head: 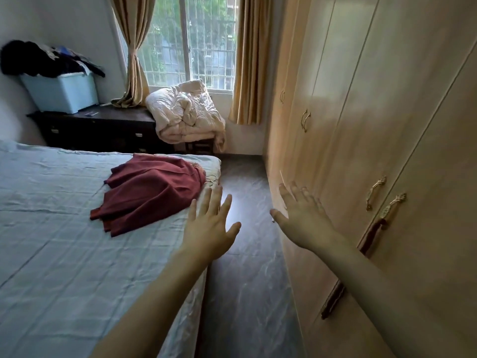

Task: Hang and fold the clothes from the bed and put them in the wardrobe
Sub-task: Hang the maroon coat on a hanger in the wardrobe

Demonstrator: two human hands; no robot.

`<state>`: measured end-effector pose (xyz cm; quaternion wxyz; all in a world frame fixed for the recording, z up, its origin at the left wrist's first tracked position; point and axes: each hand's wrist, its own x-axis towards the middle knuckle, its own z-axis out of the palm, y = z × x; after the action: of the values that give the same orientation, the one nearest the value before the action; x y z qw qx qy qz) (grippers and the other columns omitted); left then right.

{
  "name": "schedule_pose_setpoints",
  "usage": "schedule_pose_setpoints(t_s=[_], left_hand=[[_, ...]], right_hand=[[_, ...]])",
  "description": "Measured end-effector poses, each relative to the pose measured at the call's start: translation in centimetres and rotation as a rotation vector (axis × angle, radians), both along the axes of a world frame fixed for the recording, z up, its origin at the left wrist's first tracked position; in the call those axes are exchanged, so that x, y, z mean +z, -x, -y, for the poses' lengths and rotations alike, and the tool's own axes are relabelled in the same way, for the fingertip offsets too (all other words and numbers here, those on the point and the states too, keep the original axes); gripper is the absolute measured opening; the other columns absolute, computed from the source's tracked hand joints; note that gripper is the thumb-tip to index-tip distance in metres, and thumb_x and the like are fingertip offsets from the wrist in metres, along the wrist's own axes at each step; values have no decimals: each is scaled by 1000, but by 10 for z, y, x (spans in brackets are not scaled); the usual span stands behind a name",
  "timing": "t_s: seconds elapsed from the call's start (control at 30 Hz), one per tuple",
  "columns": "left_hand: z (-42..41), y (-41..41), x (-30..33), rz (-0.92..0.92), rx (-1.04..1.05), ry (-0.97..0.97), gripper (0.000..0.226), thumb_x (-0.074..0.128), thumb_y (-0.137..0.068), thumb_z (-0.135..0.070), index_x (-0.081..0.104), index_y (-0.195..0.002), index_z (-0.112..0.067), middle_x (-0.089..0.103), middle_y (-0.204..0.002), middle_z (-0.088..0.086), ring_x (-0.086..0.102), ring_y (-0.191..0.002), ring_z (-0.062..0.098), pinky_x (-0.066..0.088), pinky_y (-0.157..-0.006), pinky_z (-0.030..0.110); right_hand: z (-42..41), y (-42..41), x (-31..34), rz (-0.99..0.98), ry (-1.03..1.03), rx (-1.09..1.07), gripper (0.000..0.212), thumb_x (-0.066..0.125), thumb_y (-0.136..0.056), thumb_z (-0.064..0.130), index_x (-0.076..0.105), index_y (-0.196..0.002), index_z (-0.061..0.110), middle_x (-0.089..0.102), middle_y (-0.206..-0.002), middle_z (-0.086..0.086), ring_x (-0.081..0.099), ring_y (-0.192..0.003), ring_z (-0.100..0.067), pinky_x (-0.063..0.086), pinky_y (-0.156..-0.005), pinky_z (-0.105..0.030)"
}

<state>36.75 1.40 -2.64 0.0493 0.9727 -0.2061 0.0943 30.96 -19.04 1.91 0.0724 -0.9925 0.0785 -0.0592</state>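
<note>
Both hands reach forward with fingers spread and hold nothing. Left hand (210, 223) hovers over the bed's (64, 241) right edge, at 5 o'clock from the red garment (152, 192) and just beside it; whether it touches the sheet cannot be told. Right hand (302, 215) is stretched out in front of the wardrobe's (387, 125) lower doors, at 9 o'clock from two brass handles (375, 191); contact with the door cannot be told.

The red garment lies crumpled on the pale blue sheet near the bed's far right corner, its hem close to the mattress edge. Between that edge and the wardrobe front runs a narrow strip of dark floor (245, 280), bare from the near end up to the wall under the window (196, 40).

At 12 o'clock a bundled cream quilt (185, 112) sits on a stool past the bed corner. At 10 o'clock a dark dresser (98, 130) carries a light blue bin (62, 93) heaped with dark clothes (38, 59). Tan curtains (134, 60) flank the window. A dark red strip shows at a wardrobe door edge below the handles.
</note>
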Motion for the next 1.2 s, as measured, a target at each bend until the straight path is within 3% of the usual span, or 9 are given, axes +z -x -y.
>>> schedule_pose_setpoints(t_s=[0.23, 0.43, 0.67, 1.2], left_hand=[[44, -94, 6, -51, -37, 7, 72, 24, -96, -61, -9, -153, -32, -24, -159, -5, -22, -146, 18, -10, -116, 49], [98, -191, 17, -73, -76, -42, 74, 21, -96, -62, -15, -152, -30, -27, -157, -6, -25, -145, 14, -10, -118, 46], [147, -293, 33, -59, -42, -44, 74, 22, -97, -59, -9, -154, -24, -22, -160, -5, -21, -146, 17, -3, -120, 48], [177, -555, 23, -84, -75, -59, 71, 27, -97, -58, 0, -155, -26, -23, -159, -5, -21, -146, 15, -2, -120, 47]], right_hand=[[44, -90, -9, -33, -57, -2, 65, 23, -99, 57, 5, -155, 30, -7, -163, 2, -4, -150, -22, 5, -121, -46], [94, -190, 1, -26, -87, 24, 66, 22, -99, 58, 5, -155, 29, -3, -163, 0, -2, -150, -23, 5, -121, -45], [145, -307, 19, -7, -126, 63, 67, 24, -99, 58, 6, -155, 27, -2, -163, -1, -1, -150, -23, 6, -121, -45], [180, -543, -9, -39, -66, 89, 67, 25, -99, 58, 6, -155, 27, -3, -163, 0, -1, -150, -22, 6, -121, -45]])
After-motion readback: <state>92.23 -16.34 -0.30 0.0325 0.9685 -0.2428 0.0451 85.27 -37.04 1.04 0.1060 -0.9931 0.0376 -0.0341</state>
